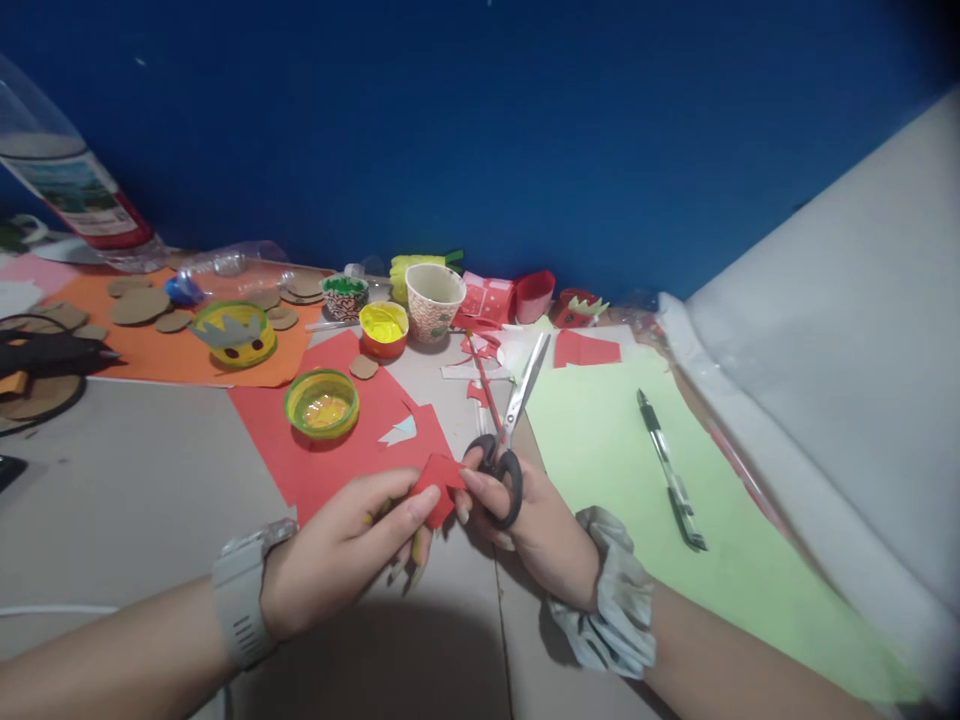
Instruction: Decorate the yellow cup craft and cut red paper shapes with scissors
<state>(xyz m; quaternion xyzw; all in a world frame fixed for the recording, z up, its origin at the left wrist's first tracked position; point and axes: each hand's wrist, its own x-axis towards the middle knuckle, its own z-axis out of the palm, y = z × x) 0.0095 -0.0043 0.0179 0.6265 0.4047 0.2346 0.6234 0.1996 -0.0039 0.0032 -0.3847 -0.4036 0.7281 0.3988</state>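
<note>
My left hand (341, 550), with a grey watch on the wrist, pinches a small piece of red paper (439, 482) between thumb and fingers. My right hand (529, 525), a grey scrunchie on its wrist, has fingers through the black handles of a pair of scissors (517, 410); the blades point away from me and are nearly closed. Its thumb and forefinger also touch the red piece. Both hands hover low over the table near its front.
A red sheet (330, 455) carries a green lid of yellow paint (321, 403). Behind stand a yellow paint pot (383, 329), a paper cup (434, 300), cardboard discs on orange paper (161, 350), and bottles (71, 190). A pen (670, 470) lies on light-green paper (637, 480) at right.
</note>
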